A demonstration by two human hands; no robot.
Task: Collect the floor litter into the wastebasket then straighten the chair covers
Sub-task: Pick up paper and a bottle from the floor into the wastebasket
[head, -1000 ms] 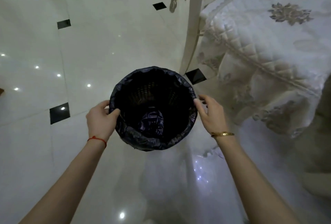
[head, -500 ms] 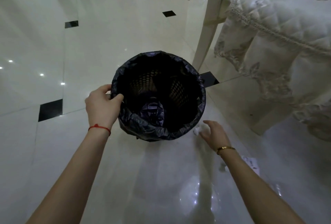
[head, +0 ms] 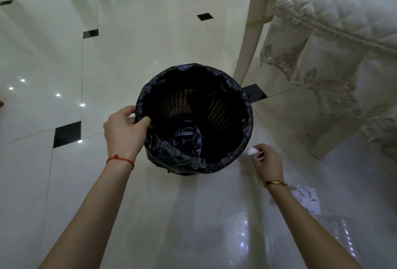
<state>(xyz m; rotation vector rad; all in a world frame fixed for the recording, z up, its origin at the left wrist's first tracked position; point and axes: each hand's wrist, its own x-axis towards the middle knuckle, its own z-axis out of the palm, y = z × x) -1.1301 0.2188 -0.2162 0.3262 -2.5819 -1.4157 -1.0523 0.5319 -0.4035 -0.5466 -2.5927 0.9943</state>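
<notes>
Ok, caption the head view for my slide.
Left hand grips the wastebasket rim while right hand pinches a white wad beside it.

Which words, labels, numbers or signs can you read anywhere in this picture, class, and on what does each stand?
No text can be read anywhere.
Paper scrap on the floor by the right forearm: dark marks, perhaps print, too blurred to read.
Wastebasket, its black liner and the chair cover: no lettering, only woven and embroidered patterns.
</notes>
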